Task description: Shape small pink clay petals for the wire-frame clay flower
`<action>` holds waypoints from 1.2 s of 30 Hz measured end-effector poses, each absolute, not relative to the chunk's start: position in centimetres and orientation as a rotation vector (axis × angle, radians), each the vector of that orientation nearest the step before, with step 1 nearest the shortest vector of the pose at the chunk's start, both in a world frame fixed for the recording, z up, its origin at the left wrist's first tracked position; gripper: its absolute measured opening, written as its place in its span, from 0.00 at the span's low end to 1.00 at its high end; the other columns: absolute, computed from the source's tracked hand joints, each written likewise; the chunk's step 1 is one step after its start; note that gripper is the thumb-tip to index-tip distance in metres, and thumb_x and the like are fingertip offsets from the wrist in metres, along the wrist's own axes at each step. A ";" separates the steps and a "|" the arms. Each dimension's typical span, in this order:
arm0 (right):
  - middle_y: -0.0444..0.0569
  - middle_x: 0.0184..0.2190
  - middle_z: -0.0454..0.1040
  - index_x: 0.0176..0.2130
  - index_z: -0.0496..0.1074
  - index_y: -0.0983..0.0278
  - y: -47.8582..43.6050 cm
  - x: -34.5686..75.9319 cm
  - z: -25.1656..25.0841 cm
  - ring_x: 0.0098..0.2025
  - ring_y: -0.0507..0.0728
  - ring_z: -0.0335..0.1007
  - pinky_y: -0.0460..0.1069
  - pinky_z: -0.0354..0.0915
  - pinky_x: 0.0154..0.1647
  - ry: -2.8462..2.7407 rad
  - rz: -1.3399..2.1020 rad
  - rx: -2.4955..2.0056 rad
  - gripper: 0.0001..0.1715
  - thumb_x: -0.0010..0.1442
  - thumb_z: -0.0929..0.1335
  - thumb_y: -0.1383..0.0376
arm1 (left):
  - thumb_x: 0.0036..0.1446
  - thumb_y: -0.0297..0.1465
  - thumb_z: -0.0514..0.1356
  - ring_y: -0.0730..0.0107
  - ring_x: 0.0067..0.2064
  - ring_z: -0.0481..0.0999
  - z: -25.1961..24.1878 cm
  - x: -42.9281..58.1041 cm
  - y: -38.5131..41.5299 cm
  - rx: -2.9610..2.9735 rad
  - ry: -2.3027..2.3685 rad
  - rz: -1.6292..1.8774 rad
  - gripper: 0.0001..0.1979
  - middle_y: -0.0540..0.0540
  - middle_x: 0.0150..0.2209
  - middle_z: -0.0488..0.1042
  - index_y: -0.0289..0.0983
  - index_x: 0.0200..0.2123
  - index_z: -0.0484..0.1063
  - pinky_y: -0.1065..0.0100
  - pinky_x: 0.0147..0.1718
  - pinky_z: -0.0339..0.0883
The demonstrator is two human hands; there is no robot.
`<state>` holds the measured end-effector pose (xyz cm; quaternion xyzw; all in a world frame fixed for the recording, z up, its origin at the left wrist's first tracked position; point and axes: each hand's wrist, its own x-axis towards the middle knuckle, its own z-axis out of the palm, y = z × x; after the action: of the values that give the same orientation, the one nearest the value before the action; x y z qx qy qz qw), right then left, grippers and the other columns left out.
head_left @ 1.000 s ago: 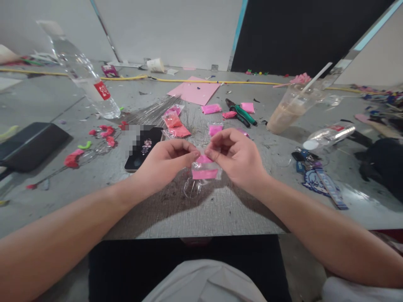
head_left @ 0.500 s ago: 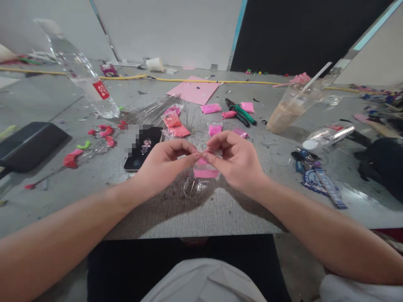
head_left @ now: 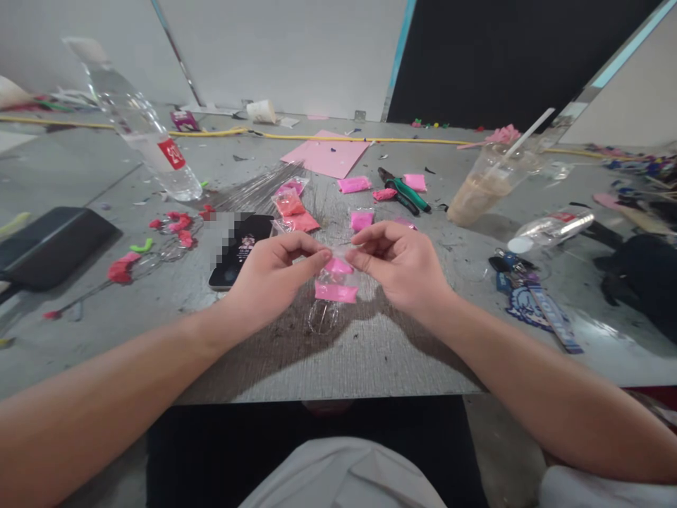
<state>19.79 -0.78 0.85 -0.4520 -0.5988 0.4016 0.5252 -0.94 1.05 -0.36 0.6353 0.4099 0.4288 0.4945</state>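
Between my two hands is a small clear plastic packet with pink clay (head_left: 337, 292) in its lower part and another pink bit near its top. My left hand (head_left: 275, 274) pinches the packet's upper left edge between thumb and forefinger. At the upper right edge, the thumb and forefinger of my right hand (head_left: 407, 268) are pinched too, with the other fingers curled. Just below the packet a thin wire loop (head_left: 323, 319) lies on the table. Beyond my hands are a pink packet (head_left: 362, 219) and orange-red packets (head_left: 290, 203).
Left of my hands lie a phone (head_left: 240, 261), pink-red pieces on wire (head_left: 123, 268) and a water bottle (head_left: 151, 144). Green-handled pliers (head_left: 407, 195), an iced drink cup (head_left: 479, 187), a lying bottle (head_left: 553, 229) and keychains (head_left: 529, 303) are on the right. Behind are wires (head_left: 259, 185) and pink paper (head_left: 331, 154).
My hands have moved slightly apart at the packet's top edge. The packet has shifted a little left, and more of its pink contents shows.
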 end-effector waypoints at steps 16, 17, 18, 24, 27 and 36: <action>0.46 0.34 0.80 0.40 0.78 0.62 -1.3 19.7 0.5 0.37 0.55 0.78 0.50 0.76 0.38 -1.543 0.856 -0.963 0.16 0.55 0.80 0.60 | 0.58 0.35 0.72 0.66 0.40 0.77 -0.4 -1.2 0.9 1.521 0.846 1.076 0.05 0.49 0.36 0.79 0.41 0.34 0.82 0.61 0.45 0.69; 0.46 0.36 0.80 0.41 0.78 0.62 -1.2 19.7 0.5 0.38 0.55 0.77 0.50 0.75 0.38 -1.545 0.875 -0.954 0.16 0.55 0.80 0.60 | 0.58 0.34 0.72 0.66 0.40 0.77 -0.4 -1.2 0.9 1.509 0.836 1.075 0.05 0.49 0.36 0.79 0.41 0.33 0.82 0.61 0.45 0.69; 0.46 0.37 0.80 0.42 0.78 0.62 -1.2 19.7 0.5 0.38 0.54 0.77 0.49 0.75 0.38 -1.556 0.901 -0.950 0.15 0.56 0.80 0.60 | 0.58 0.34 0.72 0.66 0.40 0.77 -0.3 -1.2 1.0 1.500 0.829 1.074 0.05 0.49 0.35 0.78 0.41 0.33 0.82 0.61 0.45 0.69; 0.46 0.30 0.78 0.34 0.77 0.64 -1.1 19.8 0.9 0.33 0.53 0.73 0.48 0.69 0.33 -1.701 0.937 -0.952 0.10 0.64 0.74 0.60 | 0.57 0.32 0.72 0.69 0.36 0.74 -0.1 -1.3 0.8 1.524 0.845 1.095 0.05 0.50 0.31 0.75 0.40 0.30 0.81 0.64 0.40 0.67; 0.45 0.29 0.77 0.32 0.75 0.63 -1.3 19.7 1.1 0.33 0.52 0.72 0.48 0.67 0.33 -1.718 0.856 -0.943 0.10 0.66 0.72 0.62 | 0.58 0.34 0.72 0.69 0.36 0.74 0.0 -1.3 0.6 1.555 0.869 1.078 0.05 0.50 0.32 0.76 0.40 0.31 0.81 0.64 0.39 0.68; 0.45 0.30 0.77 0.34 0.76 0.63 -1.2 19.7 0.7 0.33 0.52 0.72 0.49 0.67 0.34 -1.704 0.772 -0.933 0.07 0.65 0.72 0.64 | 0.59 0.34 0.72 0.65 0.41 0.80 -0.8 -0.9 1.0 1.464 0.788 1.094 0.04 0.48 0.37 0.82 0.42 0.36 0.83 0.62 0.43 0.73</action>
<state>19.70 -1.19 0.68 -0.3862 -0.7050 0.3193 0.5019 -0.91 0.97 -0.82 0.6170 0.3322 0.4611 0.5444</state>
